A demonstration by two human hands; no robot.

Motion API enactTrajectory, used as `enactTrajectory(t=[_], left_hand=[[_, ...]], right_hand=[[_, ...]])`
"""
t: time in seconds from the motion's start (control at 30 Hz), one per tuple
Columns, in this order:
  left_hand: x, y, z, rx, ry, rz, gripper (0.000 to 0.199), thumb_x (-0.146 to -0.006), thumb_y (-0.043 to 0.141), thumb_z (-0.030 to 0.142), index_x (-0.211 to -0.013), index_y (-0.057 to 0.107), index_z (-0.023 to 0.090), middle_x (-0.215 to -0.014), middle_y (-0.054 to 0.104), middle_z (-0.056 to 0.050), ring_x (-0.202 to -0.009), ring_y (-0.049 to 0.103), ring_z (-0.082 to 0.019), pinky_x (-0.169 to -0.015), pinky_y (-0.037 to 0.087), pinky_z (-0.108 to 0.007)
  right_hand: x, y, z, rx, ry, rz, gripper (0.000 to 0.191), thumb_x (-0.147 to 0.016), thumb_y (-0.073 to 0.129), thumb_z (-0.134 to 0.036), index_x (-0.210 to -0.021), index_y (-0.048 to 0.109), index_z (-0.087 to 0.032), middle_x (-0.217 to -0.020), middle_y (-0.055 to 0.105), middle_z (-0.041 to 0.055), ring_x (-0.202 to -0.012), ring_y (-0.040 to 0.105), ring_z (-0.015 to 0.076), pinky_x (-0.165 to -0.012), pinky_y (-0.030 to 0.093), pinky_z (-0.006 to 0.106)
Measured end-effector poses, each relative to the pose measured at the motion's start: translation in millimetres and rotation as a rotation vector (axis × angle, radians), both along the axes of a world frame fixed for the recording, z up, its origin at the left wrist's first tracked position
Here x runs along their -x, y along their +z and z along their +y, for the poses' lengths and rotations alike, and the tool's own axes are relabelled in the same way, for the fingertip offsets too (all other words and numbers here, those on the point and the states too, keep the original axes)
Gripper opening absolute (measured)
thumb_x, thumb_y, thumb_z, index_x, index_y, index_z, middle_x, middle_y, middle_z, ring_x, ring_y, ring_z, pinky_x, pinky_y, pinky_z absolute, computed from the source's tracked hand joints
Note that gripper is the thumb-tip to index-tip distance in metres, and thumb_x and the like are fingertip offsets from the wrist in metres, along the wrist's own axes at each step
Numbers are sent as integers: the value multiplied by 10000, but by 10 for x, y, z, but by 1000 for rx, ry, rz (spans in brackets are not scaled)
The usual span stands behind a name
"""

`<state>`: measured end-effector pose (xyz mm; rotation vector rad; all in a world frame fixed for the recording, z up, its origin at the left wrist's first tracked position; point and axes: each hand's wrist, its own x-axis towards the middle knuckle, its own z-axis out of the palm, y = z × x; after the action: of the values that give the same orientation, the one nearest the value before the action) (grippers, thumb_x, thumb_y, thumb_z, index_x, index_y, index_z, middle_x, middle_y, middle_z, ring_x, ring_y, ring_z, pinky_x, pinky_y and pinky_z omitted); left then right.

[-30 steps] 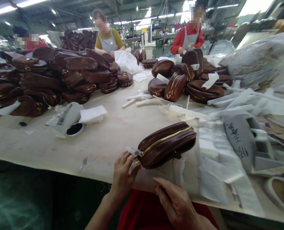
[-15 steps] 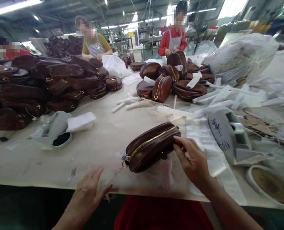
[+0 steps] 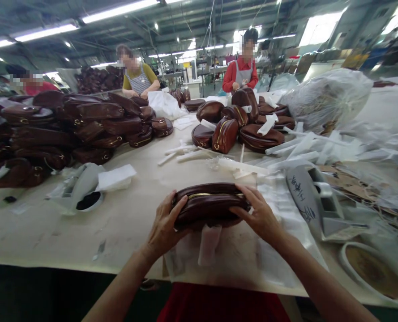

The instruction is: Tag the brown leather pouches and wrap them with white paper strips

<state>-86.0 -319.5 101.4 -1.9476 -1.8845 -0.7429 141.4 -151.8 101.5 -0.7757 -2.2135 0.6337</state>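
Hands (image 3: 163,227) (image 3: 259,215) now both on bag (image 3: 208,210), dispenser (image 3: 313,192) handwriting (image 3: 298,187) illegible

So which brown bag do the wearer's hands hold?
The gold-zippered bag gripped between left hand and right hand at the front; other brown bags sit farther back.

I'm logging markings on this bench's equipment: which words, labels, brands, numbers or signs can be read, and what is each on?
Nothing can be read with certainty.
Grey tape dispenser at right: dark handwritten characters, apparently Chinese, too tilted and blurred to read.
Grey apron over a red shirt: a mark, too small to read.
Held brown bag: no lettering visible.
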Motion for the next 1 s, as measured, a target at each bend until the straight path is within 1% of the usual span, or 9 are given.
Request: enactTrajectory(t=[0.1, 0.17, 0.27, 0.4, 0.6, 0.77, 0.87, 0.93, 1.0], left_hand=[[-71, 190, 27, -37, -5, 136, 653, -817, 631, 390, -1352, 364, 129, -1323, 402, -222, -1231, 384, -377, -985, 385, -550], [-200, 254, 92, -82, -25, 189, 507, -866, 573, 327, -1298, 423, 108, -1204, 506, -184, -1135, 460, -314, -950, 419, -476], [-322, 257, 217, -103, -1, 226, 286, -913, 487, 288, -1128, 534, 105, -1003, 601, -126, -953, 536, -256, -833, 450, -402], [-279, 287, 328, -10, 17, 185, 186, -900, 520, 332, -883, 565, 152, -794, 620, -51, -750, 559, -209, -687, 436, -329], [-355, 533, 460, 158, 135, 364, 601, -744, 729, 361, -1219, 488, 83, -865, 649, -88, -730, 588, -238, -654, 445, -352], [-412, 579, 602, 164, 131, 428, 463, -650, 784, 436, -937, 616, 114, -926, 632, -143, -805, 595, -297, -682, 457, -393], [-323, 459, 635, 89, 50, 364, 443, -728, 707, 474, -957, 579, 116, -948, 635, -136, -809, 605, -270, -689, 459, -363], [-258, 366, 639, 48, 27, 342, 469, -852, 534, 513, -1071, 539, 98, -872, 647, -105, -743, 612, -240, -669, 455, -345], [-217, 306, 635, 5, 9, 362, 524, -912, 371, 547, -1132, 515, 94, -854, 655, -96, -731, 618, -235, -677, 450, -342]], right_hand=[[-16, 41, -209, -286, -93, -116, 550, -876, 514, -490, -1326, 470, -176, -1269, 534, 156, -1152, 481, 316, -976, 357, 519], [33, 91, -264, -454, -24, -135, 471, -896, 517, -419, -1293, 496, -166, -1245, 550, 152, -1143, 481, 305, -976, 342, 501], [163, 137, -232, -551, 150, -98, 301, -925, 490, -342, -1145, 574, -154, -1039, 639, 106, -960, 559, 234, -850, 406, 380], [294, 139, -148, -514, 145, -78, 248, -931, 472, -377, -919, 601, -166, -789, 643, 52, -735, 561, 195, -708, 408, 328], [362, 224, -186, -478, 34, -98, 517, -872, 540, -459, -1231, 491, -90, -999, 619, 144, -860, 582, 248, -755, 470, 378], [274, 257, -148, -320, 34, -79, 357, -867, 570, -365, -1156, 564, -156, -994, 605, 103, -894, 566, 226, -790, 476, 368], [23, 81, -11, -320, -200, -51, 261, -919, 473, -282, -1118, 595, -166, -1009, 617, 105, -949, 561, 218, -831, 438, 358], [-186, -114, 91, -317, -413, -224, 266, -920, 472, -271, -1108, 611, -145, -1046, 620, 135, -987, 548, 253, -838, 416, 390], [-359, -310, 173, -259, -512, -453, 281, -897, 518, -288, -1102, 622, -128, -1111, 609, 164, -1043, 520, 290, -864, 392, 423]])
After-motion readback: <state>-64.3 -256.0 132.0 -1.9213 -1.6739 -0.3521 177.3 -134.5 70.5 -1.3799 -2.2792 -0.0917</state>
